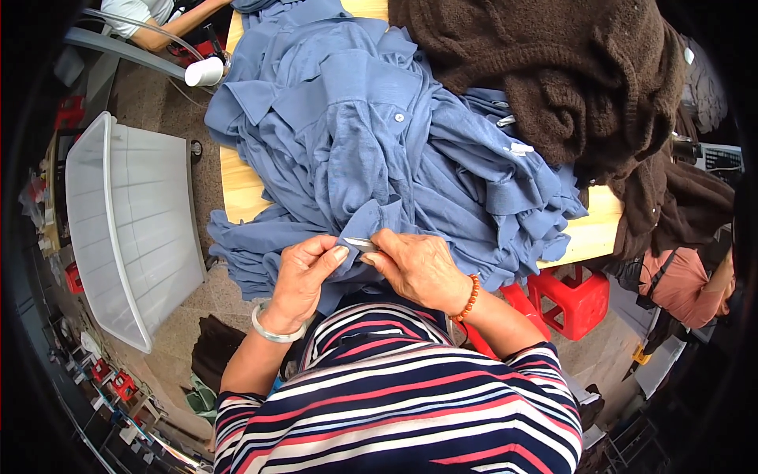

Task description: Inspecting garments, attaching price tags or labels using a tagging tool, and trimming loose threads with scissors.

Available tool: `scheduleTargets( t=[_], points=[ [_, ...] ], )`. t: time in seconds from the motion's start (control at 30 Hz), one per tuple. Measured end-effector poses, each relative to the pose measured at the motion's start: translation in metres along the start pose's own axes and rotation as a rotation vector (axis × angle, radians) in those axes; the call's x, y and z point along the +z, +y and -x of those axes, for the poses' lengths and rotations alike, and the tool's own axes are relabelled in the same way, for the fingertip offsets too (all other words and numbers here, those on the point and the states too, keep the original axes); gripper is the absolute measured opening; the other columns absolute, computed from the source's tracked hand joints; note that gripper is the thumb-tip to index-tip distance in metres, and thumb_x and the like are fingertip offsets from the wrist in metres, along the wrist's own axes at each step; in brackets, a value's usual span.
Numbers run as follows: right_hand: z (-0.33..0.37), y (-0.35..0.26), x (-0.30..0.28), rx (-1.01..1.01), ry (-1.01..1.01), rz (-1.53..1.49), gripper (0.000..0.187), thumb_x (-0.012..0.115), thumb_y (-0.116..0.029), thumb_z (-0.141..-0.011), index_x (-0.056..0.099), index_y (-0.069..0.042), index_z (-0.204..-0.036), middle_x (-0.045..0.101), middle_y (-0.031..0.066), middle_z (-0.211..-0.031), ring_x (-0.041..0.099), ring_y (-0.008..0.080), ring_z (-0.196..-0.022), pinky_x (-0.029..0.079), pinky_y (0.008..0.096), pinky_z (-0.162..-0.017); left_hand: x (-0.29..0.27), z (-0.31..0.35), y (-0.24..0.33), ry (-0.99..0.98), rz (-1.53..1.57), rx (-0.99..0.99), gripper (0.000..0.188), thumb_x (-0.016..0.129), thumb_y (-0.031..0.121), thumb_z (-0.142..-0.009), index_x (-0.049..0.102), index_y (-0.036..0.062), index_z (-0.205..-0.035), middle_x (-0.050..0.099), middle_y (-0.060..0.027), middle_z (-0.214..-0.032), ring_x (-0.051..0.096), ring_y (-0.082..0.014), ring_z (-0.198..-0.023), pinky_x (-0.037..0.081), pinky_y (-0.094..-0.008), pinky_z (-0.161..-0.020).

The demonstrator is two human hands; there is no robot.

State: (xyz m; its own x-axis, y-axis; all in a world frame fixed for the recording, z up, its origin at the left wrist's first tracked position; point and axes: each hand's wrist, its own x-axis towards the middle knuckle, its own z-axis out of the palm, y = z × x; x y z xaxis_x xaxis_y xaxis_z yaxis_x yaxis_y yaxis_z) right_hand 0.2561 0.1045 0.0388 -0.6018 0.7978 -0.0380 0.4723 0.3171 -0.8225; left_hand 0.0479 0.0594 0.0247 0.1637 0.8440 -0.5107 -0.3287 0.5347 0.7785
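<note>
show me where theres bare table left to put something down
Two bare strips of the wooden table show: one on its left edge, between the blue shirts and the white bin, and one at the right edge below the brown knitwear. The middle is buried under clothes. The left hand and right hand work at the near edge.

Even, soft daylight fills the scene, bright on the blue shirts [379, 150] and the white bin [126, 229], with only faint shadows in the cloth folds and no glare. The centre is sharp; the fisheye bends straight edges toward the rim, where the picture darkens to black and detail smears.
</note>
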Motion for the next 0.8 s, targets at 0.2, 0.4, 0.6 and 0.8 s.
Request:
scheduleTargets(
  t=[0.2, 0.4, 0.6, 0.8],
  points=[
    [0.0, 0.01, 0.003, 0.146, 0.138, -0.144, 0.021, 0.067, -0.018, -0.088, 0.054, -0.003, -0.096, 0.053, 0.0083, -0.06, 0.055, 0.0218, -0.051, 0.042, 0.0335, -0.049, 0.005, 0.0, 0.004, 0.012, -0.007, 0.007, 0.015, 0.058, 0.005, -0.093, 0.065, -0.0014, -0.104, 0.066, -0.0006, -0.091, 0.055, -0.0031, -0.077, 0.043, -0.0175, -0.072],
    [-0.009, 0.004, -0.004, 0.172, 0.006, -0.466, 0.044, 0.072, -0.015, -0.084, 0.051, -0.002, -0.12, 0.063, 0.0076, -0.079, 0.055, 0.0078, -0.07, 0.042, 0.0234, -0.061, 0.001, -0.003, -0.003, -0.036, -0.11, 0.019, 0.013, 0.058, 0.006, -0.093, 0.065, -0.0014, -0.102, 0.065, -0.0007, -0.091, 0.056, -0.0044, -0.081, 0.044, -0.0191, -0.073],
    [-0.016, 0.027, -0.004, 0.236, -0.01, -0.483, 0.026, 0.072, -0.016, -0.085, 0.049, -0.004, -0.078, 0.033, -0.0052, -0.065, 0.03, 0.0051, -0.062, 0.029, 0.0239, -0.054, -0.012, -0.001, -0.01, -0.115, -0.424, 0.007, 0.012, 0.063, 0.007, -0.09, 0.063, -0.0004, -0.099, 0.058, 0.0037, -0.086, 0.049, -0.0026, -0.078, 0.04, -0.0186, -0.07],
    [-0.021, 0.035, 0.003, 0.284, 0.064, -0.508, 0.026, 0.071, -0.018, -0.085, 0.05, -0.004, -0.078, 0.033, -0.0044, -0.065, 0.029, 0.006, -0.062, 0.029, 0.0247, -0.053, -0.017, 0.007, -0.016, -0.077, -0.302, 0.029, 0.01, 0.063, 0.005, -0.09, 0.064, -0.0016, -0.097, 0.061, 0.0019, -0.087, 0.052, -0.0027, -0.08, 0.043, -0.0191, -0.071]
  ],
)
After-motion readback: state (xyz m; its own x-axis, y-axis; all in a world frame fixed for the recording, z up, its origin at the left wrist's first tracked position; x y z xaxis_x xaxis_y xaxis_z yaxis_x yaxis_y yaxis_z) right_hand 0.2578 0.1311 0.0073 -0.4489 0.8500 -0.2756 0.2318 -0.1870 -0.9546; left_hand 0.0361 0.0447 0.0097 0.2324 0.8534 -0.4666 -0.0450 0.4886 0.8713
